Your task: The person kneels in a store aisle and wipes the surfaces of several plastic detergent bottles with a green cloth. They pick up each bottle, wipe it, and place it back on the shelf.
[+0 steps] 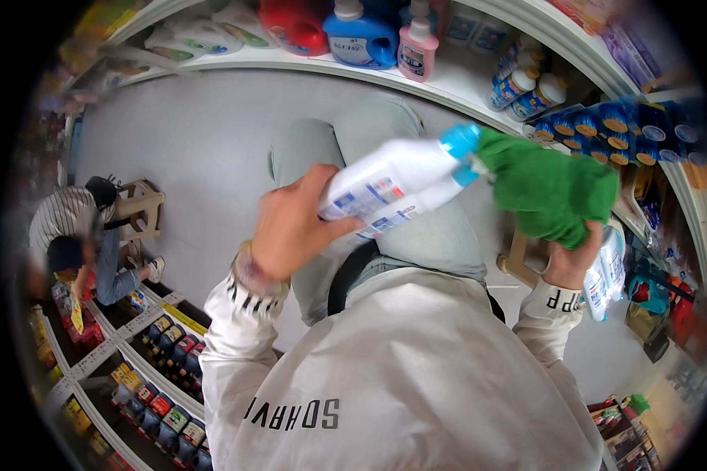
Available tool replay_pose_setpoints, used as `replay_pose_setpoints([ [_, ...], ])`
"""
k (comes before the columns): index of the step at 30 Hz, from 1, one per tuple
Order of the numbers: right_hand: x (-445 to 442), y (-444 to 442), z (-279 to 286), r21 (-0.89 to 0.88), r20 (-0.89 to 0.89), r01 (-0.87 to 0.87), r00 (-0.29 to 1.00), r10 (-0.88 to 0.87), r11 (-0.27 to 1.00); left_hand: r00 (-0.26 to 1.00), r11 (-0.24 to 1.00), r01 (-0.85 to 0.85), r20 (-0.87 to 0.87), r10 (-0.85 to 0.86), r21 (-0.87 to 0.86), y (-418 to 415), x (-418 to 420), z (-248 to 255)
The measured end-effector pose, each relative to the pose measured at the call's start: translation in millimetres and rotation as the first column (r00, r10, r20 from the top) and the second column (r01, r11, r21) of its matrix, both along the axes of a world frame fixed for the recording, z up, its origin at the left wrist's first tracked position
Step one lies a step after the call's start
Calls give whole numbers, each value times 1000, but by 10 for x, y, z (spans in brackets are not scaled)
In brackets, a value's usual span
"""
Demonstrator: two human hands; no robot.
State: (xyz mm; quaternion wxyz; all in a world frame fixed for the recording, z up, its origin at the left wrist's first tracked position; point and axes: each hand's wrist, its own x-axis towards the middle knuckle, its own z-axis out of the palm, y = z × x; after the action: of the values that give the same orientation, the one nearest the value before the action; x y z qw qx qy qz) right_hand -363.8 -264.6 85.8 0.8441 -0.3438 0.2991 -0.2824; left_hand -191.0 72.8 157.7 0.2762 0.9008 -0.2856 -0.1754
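My left hand grips the lower ends of two white plastic bottles with light-blue caps, held side by side and tilted above my knees. A green cloth is bunched in my right hand, and its left edge reaches the bottle caps; whether it touches them is not clear. Beyond my knees, a blue jug-shaped bottle stands on a white shelf, with a pink bottle beside it and a red one on its other side.
More white bottles are near my right forearm. Blue-wrapped cans or bottles line the right shelf. At the left, another person bends over a low shelf by a stool. Dark bottles fill the lower-left shelves.
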Motion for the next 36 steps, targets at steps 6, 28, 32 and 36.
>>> replay_pose_setpoints([
  [6,127,173,355,-167,214,74,976,-37,983,547,978,164,814,-197,127,105,-250,34],
  [28,1808,1887,-139,-744,-641,-453,693,330,-492,787,998,62,616,-34,-25,195,-602,-1184],
  [32,1257,1357,-36,-720,-637,-406,709,304,-563,762,999,20,646,-38,35,217,-628,-1268],
  [36,443,1234,20,-674,-668,-343,661,342,-654,757,998,-15,653,-30,63,187,-633,-1231],
])
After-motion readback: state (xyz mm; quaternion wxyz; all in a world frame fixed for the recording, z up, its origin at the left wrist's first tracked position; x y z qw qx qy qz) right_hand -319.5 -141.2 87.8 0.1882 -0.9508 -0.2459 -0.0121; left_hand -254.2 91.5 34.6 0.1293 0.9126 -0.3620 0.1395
